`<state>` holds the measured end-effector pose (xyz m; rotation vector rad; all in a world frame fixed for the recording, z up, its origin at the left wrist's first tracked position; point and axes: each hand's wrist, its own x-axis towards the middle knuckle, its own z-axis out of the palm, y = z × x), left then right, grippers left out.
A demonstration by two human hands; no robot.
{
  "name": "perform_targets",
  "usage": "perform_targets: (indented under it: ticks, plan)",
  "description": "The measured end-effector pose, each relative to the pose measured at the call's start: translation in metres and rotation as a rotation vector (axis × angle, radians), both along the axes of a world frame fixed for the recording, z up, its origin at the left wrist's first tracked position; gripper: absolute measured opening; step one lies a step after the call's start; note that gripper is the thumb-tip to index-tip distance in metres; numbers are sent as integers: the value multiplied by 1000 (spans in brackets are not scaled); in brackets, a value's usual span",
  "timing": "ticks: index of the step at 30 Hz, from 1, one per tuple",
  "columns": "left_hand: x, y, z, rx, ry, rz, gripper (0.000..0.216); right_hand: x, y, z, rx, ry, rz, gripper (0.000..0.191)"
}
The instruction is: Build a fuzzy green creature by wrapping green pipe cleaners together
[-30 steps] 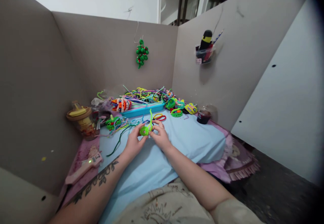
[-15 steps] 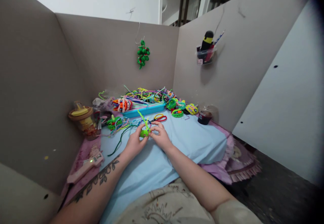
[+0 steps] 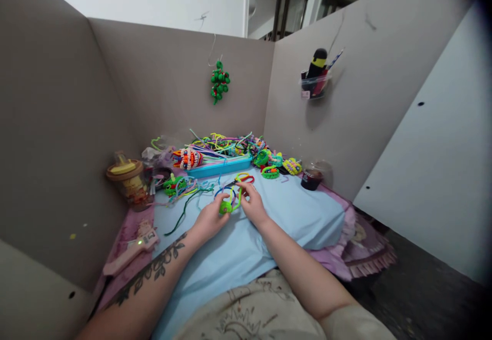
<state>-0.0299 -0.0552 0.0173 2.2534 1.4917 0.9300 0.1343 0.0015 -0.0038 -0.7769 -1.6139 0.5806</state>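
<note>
Between my hands is a small lime-green pipe-cleaner piece [image 3: 226, 207], coiled at its left end. My left hand [image 3: 210, 218] is closed on the coiled part, thumb and fingers pinching its edge. A loose lime-green strand [image 3: 240, 196] runs up from the coil, and my right hand [image 3: 252, 204] pinches it near its upper end. Just beyond my fingers lie scissors [image 3: 245, 178] with red and yellow handles. A dark green pipe cleaner [image 3: 183, 213] trails across the blue cloth to the left of my left hand.
A blue tray [image 3: 221, 167] heaped with pipe cleaners stands at the back, finished colourful pieces [image 3: 270, 172] beside it. A dark drink cup [image 3: 311, 177] is at right, a lidded tumbler [image 3: 128, 181] at left. A pink glue-gun-like tool [image 3: 132, 250] lies at the left edge.
My right hand has moved right, away from my left hand, drawing the lime-green strand sideways. Earlier both hands were together at the coil and the strand stuck upward.
</note>
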Motion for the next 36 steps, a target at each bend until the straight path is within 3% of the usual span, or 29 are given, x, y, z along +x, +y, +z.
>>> perform_targets:
  ticks: [5,12,19,24,36]
  plan:
    - [1,-1,1,5,28,-8,46,1,-3,-1,59,-33,-40,32]
    - [-3,4,-2,14,-106,38,39,3,0,-4,88,43,-137,27]
    - [-3,8,4,-64,-405,85,37,2,3,-4,-4,120,-154,23]
    - [-4,10,6,-101,-429,120,38,6,5,-2,-49,140,-222,21]
    - [-3,9,6,-128,-445,88,37,-4,5,-8,-174,208,49,16]
